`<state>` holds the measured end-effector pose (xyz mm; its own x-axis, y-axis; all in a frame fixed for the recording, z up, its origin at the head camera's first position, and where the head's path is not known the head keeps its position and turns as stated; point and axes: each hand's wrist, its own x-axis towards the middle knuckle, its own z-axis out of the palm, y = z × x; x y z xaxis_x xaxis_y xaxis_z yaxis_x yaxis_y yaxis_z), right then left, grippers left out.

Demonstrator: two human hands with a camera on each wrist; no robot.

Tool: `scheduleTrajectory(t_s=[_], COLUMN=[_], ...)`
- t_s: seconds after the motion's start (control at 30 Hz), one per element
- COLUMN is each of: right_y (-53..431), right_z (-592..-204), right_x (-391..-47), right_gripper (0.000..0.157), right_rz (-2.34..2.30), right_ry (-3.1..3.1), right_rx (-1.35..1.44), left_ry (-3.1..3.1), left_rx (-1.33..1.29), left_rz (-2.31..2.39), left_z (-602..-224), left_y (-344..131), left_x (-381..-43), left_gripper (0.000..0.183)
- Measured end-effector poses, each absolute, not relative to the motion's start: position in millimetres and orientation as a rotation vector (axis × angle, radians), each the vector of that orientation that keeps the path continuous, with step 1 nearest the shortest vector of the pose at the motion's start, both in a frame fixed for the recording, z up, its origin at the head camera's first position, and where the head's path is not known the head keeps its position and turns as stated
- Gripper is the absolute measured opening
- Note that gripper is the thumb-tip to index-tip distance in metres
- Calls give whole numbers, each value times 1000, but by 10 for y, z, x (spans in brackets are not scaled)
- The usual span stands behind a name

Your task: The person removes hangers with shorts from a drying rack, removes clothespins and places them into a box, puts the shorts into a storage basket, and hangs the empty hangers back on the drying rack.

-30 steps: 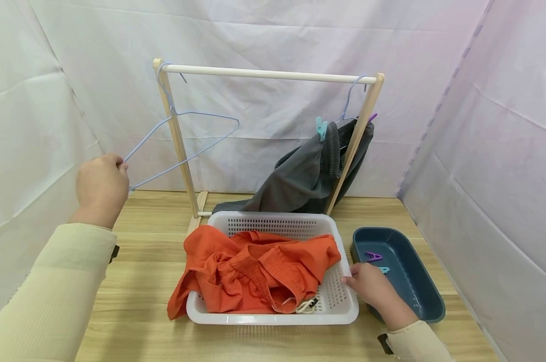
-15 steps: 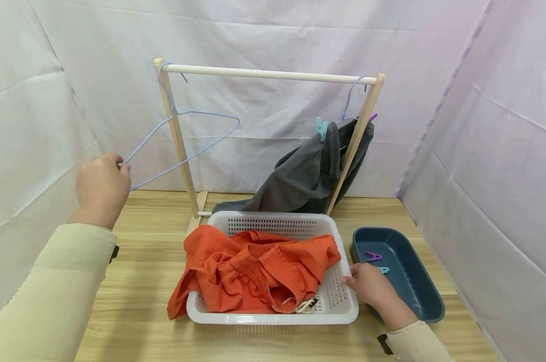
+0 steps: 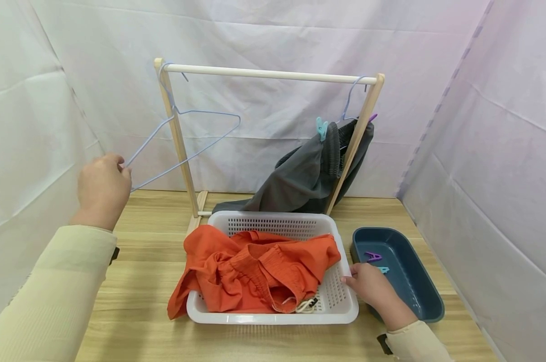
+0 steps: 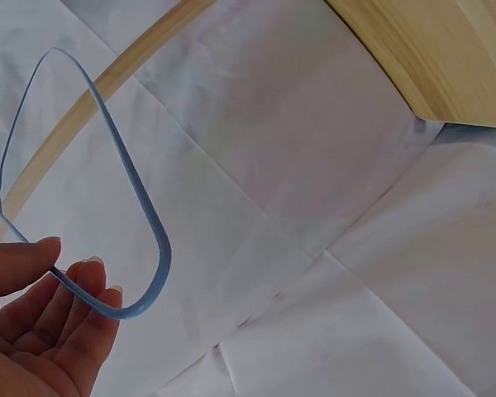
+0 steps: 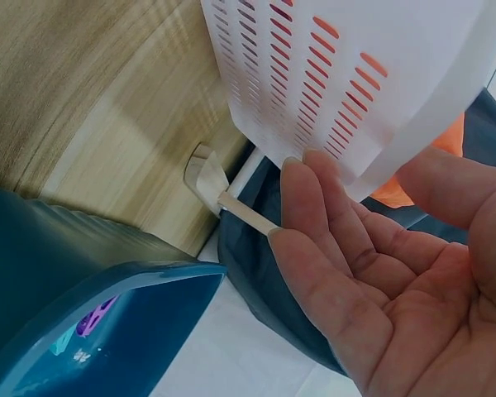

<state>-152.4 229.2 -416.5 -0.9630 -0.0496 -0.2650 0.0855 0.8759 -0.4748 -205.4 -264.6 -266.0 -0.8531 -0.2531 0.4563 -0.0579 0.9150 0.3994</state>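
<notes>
At the left, my left hand (image 3: 102,188) pinches the lower left corner of a pale blue wire hanger (image 4: 163,248) between thumb and fingers. The hanger hooks over the rail at its left end and tilts toward me. My right hand (image 3: 370,286) grips the right rim of a white perforated basket (image 3: 273,319); the thumb goes over the rim, and the fingers lie against the outer wall in the right wrist view. Crumpled orange pants (image 3: 241,276) with a gathered waist and pale drawstring fill the basket, one part draping over its left side.
A wooden rack with a white rail (image 3: 273,74) stands behind the basket. Grey pants (image 3: 300,176) hang at its right, with a turquoise clothespin (image 3: 321,129) at the waistband. Right of the basket, a dark blue tub (image 3: 431,296) holds purple (image 3: 373,257) and turquoise clothespins.
My left hand and the hanger have shifted very slightly to the right. The right hand, basket and orange pants stay where they were.
</notes>
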Motion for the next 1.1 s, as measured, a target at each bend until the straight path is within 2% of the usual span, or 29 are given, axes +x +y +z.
scheduleTrajectory(t_s=[0.73, 1.1], right_y=[2286, 2274], right_z=[-4172, -4145], right_x=[-1520, -1495], right_gripper=[29, 29], right_rz=[-718, -696], right_ry=[2765, 2789], right_rx=[47, 38], left_ry=[-2583, -2434], left_rx=[206, 168], left_rz=[-529, -476], left_z=[-2771, -2808], left_y=[-2698, -2638], left_x=[-1992, -1789], left_gripper=[28, 24])
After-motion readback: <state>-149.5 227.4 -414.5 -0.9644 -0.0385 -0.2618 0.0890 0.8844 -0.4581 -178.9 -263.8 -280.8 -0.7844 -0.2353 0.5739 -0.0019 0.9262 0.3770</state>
